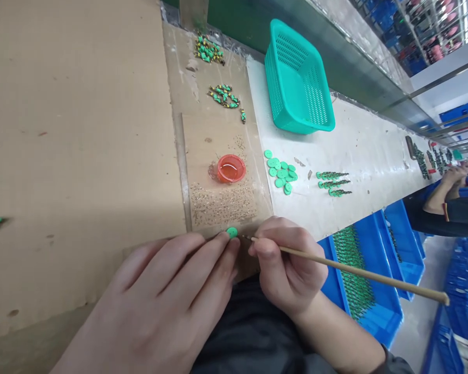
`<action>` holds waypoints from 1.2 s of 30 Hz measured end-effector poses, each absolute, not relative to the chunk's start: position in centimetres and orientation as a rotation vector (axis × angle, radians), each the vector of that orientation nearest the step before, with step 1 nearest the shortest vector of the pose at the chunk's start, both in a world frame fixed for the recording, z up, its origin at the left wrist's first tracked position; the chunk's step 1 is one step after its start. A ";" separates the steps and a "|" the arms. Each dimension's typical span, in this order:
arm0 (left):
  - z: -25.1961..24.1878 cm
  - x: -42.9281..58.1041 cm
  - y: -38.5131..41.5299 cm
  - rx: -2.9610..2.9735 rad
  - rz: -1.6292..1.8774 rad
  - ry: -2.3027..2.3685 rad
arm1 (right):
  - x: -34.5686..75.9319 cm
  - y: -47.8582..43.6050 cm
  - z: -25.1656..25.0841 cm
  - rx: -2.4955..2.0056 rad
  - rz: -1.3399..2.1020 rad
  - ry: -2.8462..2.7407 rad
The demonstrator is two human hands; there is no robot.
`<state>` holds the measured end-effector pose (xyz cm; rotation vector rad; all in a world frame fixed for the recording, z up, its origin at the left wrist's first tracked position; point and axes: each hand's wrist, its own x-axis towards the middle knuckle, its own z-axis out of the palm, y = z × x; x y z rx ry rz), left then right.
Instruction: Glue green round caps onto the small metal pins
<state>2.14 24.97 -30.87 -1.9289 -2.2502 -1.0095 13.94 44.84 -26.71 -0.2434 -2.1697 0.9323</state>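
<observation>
Between the fingertips of my left hand [171, 291] is a small round green disc [232, 231], at the near edge of the table. My right hand [286, 259] pinches a thin wooden stick [359, 271] like a pencil. The stick's narrow dark tip points left at the disc, a short gap away from it. Just beyond my hands lies a board [222, 205] strewn with tiny brown specks. On it stands a small red cup [231, 169] of amber liquid. Right of the board is a loose pile of green discs [283, 174], some with small holes.
Three green twisted pieces [333, 183] lie right of the discs. Small green-and-yellow figures [208, 49] are heaped at the back, near a teal basket [300, 88]. Blue bins [359, 280] stand below the table at right. Another person's arm [446, 184] shows farther along.
</observation>
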 end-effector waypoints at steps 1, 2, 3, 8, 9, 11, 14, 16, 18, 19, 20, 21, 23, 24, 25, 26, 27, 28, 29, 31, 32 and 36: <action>-30.6 2.0 25.2 -1.930 -0.940 -2.209 | 13.8 44.9 -26.7 -0.228 0.936 -2.175; -30.3 1.9 25.4 -1.930 -0.882 -2.167 | 13.6 44.9 -26.6 -0.215 0.936 -2.179; -30.0 1.7 25.7 -1.929 -0.837 -2.138 | 13.5 45.0 -26.6 -0.210 0.935 -2.188; -29.5 1.6 26.2 -1.933 -0.832 -2.119 | 13.4 45.0 -26.4 -0.243 0.921 -2.234; -29.5 1.6 26.1 -1.932 -0.829 -2.123 | 13.4 45.0 -26.3 -0.249 0.917 -2.242; -29.7 1.7 25.9 -1.933 -0.808 -2.136 | 13.4 45.0 -26.3 -0.258 0.917 -2.244; -29.9 1.8 25.6 -1.934 -0.802 -2.154 | 13.4 44.9 -26.4 -0.260 0.923 -2.245; -30.1 1.8 25.4 -1.939 -0.818 -2.166 | 13.4 44.9 -26.5 -0.260 0.925 -2.243; -30.2 1.8 25.3 -1.947 -0.843 -2.173 | 13.4 44.9 -26.5 -0.261 0.931 -2.239; -30.2 1.8 25.3 -1.947 -0.856 -2.174 | 13.4 44.9 -26.5 -0.261 0.937 -2.238; -30.3 1.8 25.3 -1.947 -0.868 -2.172 | 13.4 44.9 -26.5 -0.257 0.942 -2.236; -30.3 1.8 25.3 -1.949 -0.876 -2.165 | 13.4 45.0 -26.5 -0.254 0.945 -2.235; -30.2 1.8 25.3 -1.948 -0.874 -2.159 | 13.3 45.0 -26.4 -0.249 0.945 -2.240; -30.2 1.8 25.3 -1.949 -0.869 -2.157 | 13.3 45.1 -26.4 -0.246 0.944 -2.245; -30.2 1.8 25.4 -1.946 -0.862 -2.160 | 13.3 45.1 -26.4 -0.243 0.945 -2.247; -30.1 1.8 25.4 -1.943 -0.851 -2.167 | 13.3 45.1 -26.4 -0.241 0.948 -2.252; -30.1 1.7 25.5 -1.938 -0.843 -2.171 | 13.3 45.0 -26.5 -0.236 0.953 -2.257; -30.1 1.7 25.5 -1.937 -0.835 -2.167 | 13.4 45.0 -26.5 -0.233 0.954 -2.253; -30.2 1.7 25.5 -1.941 -0.828 -2.157 | 13.5 45.0 -26.6 -0.233 0.951 -2.241; -30.3 1.8 25.5 -1.939 -0.834 -2.150 | 13.8 45.0 -26.7 -0.235 0.917 -2.201; -30.4 1.8 25.4 -1.934 -0.849 -2.153 | 13.9 45.0 -26.6 -0.235 0.896 -2.174; -30.4 1.8 25.7 -1.915 -0.880 -2.173 | 12.9 46.1 -25.9 -0.261 0.830 -2.122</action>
